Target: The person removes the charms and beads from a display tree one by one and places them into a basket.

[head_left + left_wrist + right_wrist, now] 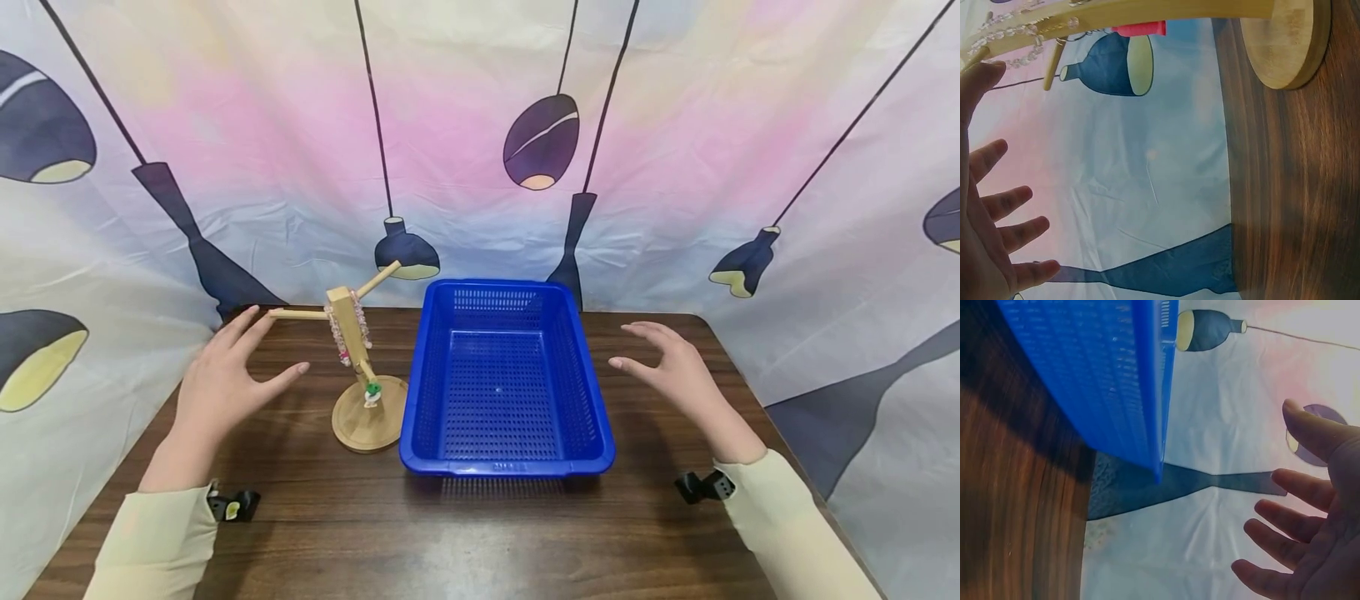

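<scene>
Seemingly at a ready or waiting stage, with nothing gripped in either hand. To judge by the layout, calls next for closing in from both flanks: gently toward three o'clock for the wooden stand (348, 329), since probably easy to tip or to rob of its beaded strings (361, 320) if knocked; toward nine o'clock for the blue basket (498, 404), likely best taken by its rim.

Left to right, with clock directions as in the head view: at far nine o'clock, left hand (221, 377) raised over the worktop (480, 542), fingers apart and curled round nothing. At three o'clock from those fingertips, just beside, the tip of the stand's left peg (300, 315); touching or not, cannot tell. Farther along, the post with strings down both sides, an upper peg (379, 279) aimed at two o'clock, a green-and-white charm (372, 391) low at the front, and a round base (360, 431) between three and four o'clock from the left palm, its far edge hidden by the basket's rim. Next, in the middle, the basket itself, at three o'clock from the stand. Last, at three o'clock from the basket and apart from it, right hand (682, 368), fingers spread in the right wrist view, holding nothing
</scene>
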Available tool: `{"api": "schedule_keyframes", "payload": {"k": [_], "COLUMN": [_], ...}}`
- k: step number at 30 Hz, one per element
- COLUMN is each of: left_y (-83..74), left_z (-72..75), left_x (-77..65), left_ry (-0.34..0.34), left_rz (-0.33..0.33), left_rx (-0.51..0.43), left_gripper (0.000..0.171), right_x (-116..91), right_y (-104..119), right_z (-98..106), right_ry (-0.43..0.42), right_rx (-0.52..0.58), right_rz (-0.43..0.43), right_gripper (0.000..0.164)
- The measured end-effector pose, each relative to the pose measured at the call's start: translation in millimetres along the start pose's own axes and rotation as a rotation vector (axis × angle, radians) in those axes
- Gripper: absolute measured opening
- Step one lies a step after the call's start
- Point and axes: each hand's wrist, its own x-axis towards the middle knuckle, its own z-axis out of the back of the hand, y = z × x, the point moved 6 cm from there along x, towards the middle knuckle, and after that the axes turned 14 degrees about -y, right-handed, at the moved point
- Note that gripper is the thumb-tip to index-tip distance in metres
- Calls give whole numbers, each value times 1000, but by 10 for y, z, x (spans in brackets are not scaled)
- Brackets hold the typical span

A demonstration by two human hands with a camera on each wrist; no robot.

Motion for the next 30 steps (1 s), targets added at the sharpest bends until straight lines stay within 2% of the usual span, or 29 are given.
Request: {"api": "schedule_keyframes", "payload": {"k": [9,13,22,26,30], "left_y": [-52,-78,-118,-158,-193], "left_z": [-2,-26,-63,-83,-84], "left_x": [-15,-22,-34,-35,-50], "left_ry": [78,98,113,125,106], "left_rz": [99,119,163,199,226], "left_rx": [-111,-147,-229,-259,-312], "left_gripper": [87,87,84,83,80], "right_x": [-4,-22,-34,-16,13], "right_y": [230,350,580,648,717], "right_z": [-37,-40,-77,-117,-186], "right_ry": [56,61,83,114,153], "right_rx": [63,77,128,153,190], "right_rz": [23,42,93,96,92], "right_gripper": [55,52,44,43,43]}}
